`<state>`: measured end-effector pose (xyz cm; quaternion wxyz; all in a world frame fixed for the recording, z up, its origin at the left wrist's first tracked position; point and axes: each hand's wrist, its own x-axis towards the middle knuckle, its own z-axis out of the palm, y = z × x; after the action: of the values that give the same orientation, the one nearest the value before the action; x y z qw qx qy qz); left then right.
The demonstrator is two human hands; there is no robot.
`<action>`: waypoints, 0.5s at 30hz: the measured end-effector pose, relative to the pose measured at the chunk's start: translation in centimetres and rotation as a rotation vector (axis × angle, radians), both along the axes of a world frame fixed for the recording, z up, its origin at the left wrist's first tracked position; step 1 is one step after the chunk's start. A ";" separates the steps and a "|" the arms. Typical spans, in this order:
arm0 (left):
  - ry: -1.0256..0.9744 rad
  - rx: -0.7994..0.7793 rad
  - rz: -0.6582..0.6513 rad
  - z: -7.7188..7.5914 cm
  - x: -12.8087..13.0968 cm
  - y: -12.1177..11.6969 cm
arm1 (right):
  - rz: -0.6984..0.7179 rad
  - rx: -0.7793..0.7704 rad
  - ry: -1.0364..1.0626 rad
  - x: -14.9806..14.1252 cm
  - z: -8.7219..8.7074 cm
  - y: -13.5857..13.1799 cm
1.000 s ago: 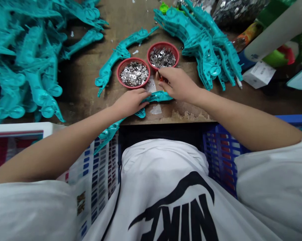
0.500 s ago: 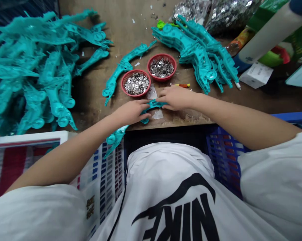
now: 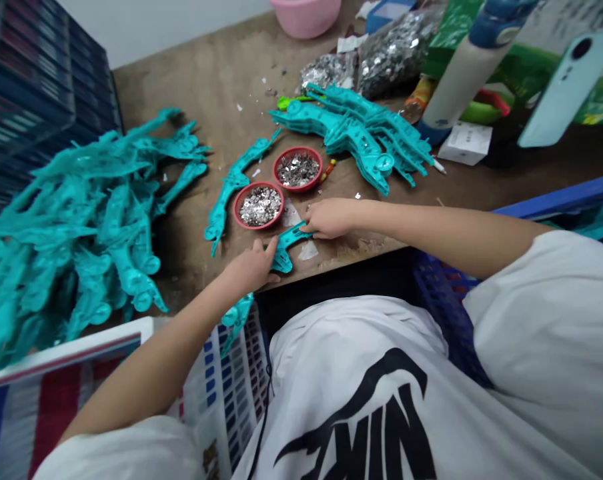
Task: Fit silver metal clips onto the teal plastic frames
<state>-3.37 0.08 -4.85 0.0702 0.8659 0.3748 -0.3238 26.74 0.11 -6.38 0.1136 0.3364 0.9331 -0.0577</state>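
Note:
My two hands hold a long teal moulded plastic piece (image 3: 285, 244) over the near table edge, and its lower end (image 3: 237, 319) hangs past the edge. My right hand (image 3: 329, 219) pinches the piece's upper arm, and my left hand (image 3: 249, 269) grips it lower down, partly hiding it. Just beyond lie two red mesh baskets of silver metal bits (image 3: 259, 205) (image 3: 297, 168). A small orange-handled tool (image 3: 327, 171) rests beside the far basket. Teal pieces lie heaped at left (image 3: 81, 220) and right (image 3: 356, 133).
The wooden table's near edge (image 3: 361, 255) runs under my arms, with a blue plastic crate (image 3: 556, 197) to the right. Bags of silver bits (image 3: 394, 53), a white bottle (image 3: 464, 60), a white box (image 3: 465, 142) and a pink bowl (image 3: 306, 15) stand at the back.
My view has swung left, showing more of the table's far side. My hands have come closer around the teal piece, and its upper arm now angles up toward my right hand.

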 end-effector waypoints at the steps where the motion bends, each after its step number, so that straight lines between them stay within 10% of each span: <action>1: 0.014 -0.012 -0.006 -0.2 -0.1 0.4 | -0.013 0.004 -0.036 -0.2 0.3 -0.1; 9: 0.049 -0.058 -0.058 0.4 -0.7 2.6 | -0.113 0.058 -0.050 -0.2 2.9 -1.4; 15: -0.019 -0.096 -0.059 6.1 -2.2 6.5 | -0.336 -0.019 -0.004 -0.3 5.2 -1.7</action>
<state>-5.57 6.63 1.29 0.1056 0.8753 0.3323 -0.3351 26.40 -1.63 -1.22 0.1074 0.4866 0.8629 -0.0842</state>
